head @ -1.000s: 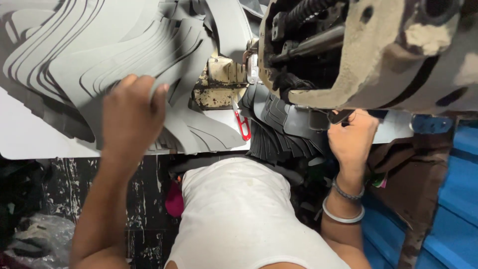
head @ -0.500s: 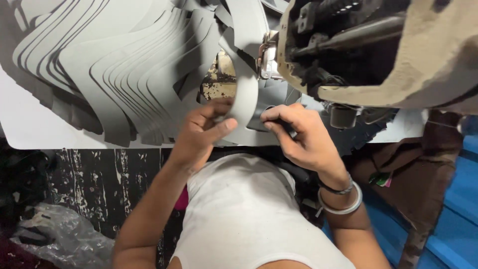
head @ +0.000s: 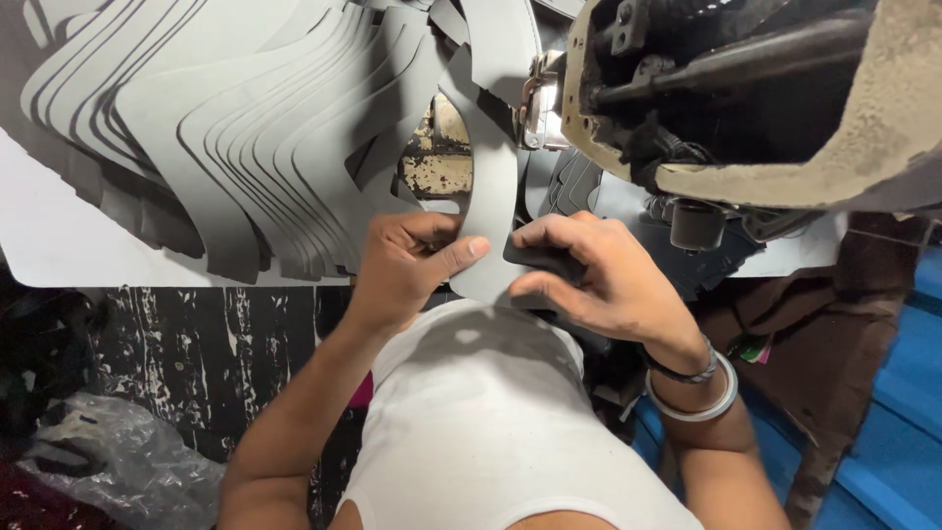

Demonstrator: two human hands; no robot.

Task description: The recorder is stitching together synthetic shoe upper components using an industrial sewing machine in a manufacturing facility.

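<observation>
A long curved grey cut piece (head: 488, 177) lies in front of me, running from the sewing machine down to my chest. My left hand (head: 407, 260) pinches its lower end, thumb laid across it. A small dark piece (head: 540, 260) sits against that end, gripped by my right hand (head: 599, 280). The two hands almost touch there. The sewing machine (head: 746, 88) with its worn cream body hangs over the right of the white table (head: 88, 255).
A fanned stack of several grey cut pieces (head: 226, 147) covers the table's left. More dark pieces (head: 579, 186) lie under the machine. A crumpled plastic bag (head: 128, 461) sits on the floor at left; blue boards (head: 883, 432) are at right.
My left hand left the fanned stack and brought a grey piece to the middle. My right hand came up from the right with a dark piece. Both now meet at my chest.
</observation>
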